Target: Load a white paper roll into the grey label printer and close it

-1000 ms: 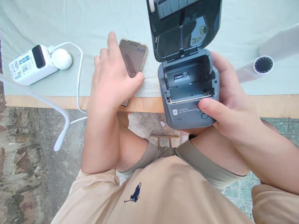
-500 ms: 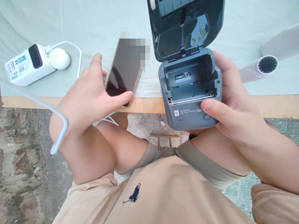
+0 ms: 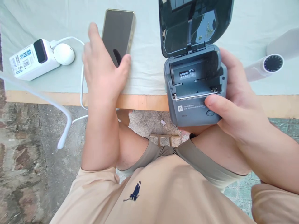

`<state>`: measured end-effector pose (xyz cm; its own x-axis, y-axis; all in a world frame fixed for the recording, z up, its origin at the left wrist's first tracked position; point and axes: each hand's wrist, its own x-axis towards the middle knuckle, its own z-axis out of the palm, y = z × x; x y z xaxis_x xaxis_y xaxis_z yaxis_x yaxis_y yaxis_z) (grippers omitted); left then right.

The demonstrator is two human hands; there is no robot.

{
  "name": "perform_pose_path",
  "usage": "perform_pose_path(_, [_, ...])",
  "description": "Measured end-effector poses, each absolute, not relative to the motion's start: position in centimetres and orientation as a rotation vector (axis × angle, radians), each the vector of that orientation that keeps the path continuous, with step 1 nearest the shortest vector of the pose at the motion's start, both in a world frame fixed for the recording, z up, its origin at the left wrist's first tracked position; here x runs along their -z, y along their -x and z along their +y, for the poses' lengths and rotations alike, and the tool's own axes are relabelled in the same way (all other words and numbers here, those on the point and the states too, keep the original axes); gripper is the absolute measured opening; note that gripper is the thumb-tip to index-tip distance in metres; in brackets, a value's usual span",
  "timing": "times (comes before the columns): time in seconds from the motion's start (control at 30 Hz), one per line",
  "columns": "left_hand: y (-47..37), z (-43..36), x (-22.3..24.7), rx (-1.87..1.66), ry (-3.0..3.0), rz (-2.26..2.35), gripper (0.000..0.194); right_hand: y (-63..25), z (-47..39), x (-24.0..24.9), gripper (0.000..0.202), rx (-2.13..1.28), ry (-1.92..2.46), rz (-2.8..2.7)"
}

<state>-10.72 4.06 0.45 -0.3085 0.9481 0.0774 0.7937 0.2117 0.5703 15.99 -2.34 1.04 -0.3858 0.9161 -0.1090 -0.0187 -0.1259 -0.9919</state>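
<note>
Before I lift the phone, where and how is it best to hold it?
Take the phone, I think, across its long edges, coming from above at the near end: it lies flat, screen up, on the cloth, and the open left hand is there.

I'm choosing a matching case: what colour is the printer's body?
The printer's body is slate grey, seen best in the head view.

Printer body [image 3: 193, 88] matt plastic, lid [image 3: 198, 29] glossy; phone screen [image 3: 118, 32] smooth, glossy.
</note>
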Motion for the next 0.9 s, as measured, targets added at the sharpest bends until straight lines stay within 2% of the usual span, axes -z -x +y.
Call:
perform_pose_path(0.07, [11.0, 4.6, 0.3, -1.04, -1.941, 2.132, 0.077, -16.0, -2.4, -0.9, 0.072, -1.603, 1.048, -1.394])
perform_pose_path(0.13, [10.0, 4.2, 0.3, -1.45, -2.129, 1.688, 0.064, -16.1, -2.3, -0.8, 0.074, -1.607, 1.041, -1.384])
perform_pose_path(0.23, [6.4, 2.1, -1.0, -1.377, -1.421, 1.257, 0.037, -15.9, -2.1, -0.7, 0.075, -1.603, 1.009, -1.362])
perform_pose_path(0.3, [3.7, 0.7, -1.9, -1.217, -0.988, 1.119, 0.032, -15.7, -1.9, -0.8, 0.075, -1.603, 0.973, -1.347])
perform_pose_path(0.37, [1.8, 0.1, -2.2, -1.08, -0.835, 0.959, 0.043, -15.4, -1.8, -1.0, 0.077, -1.613, 0.96, -1.348])
perform_pose_path(0.47, [0.5, 0.3, -1.7, -1.083, -0.754, 0.834, 0.056, -15.0, -1.7, -1.2, 0.079, -1.576, 1.013, -1.408])
perform_pose_path(0.73, [0.2, 1.2, -0.4, -1.145, -0.696, 0.918, 0.046, -16.1, -2.2, -1.6, 0.068, -1.357, 1.199, -1.677])
perform_pose_path(0.83, [0.8, 1.4, -0.3, -1.188, -0.698, 0.898, 0.043, -17.5, -2.6, -2.1, 0.054, -1.174, 1.268, -1.664])
perform_pose_path(0.9, [1.4, 1.7, -0.1, -1.2, -0.673, 0.879, 0.034, -19.4, -2.1, -1.9, 0.048, -1.052, 1.225, -1.526])
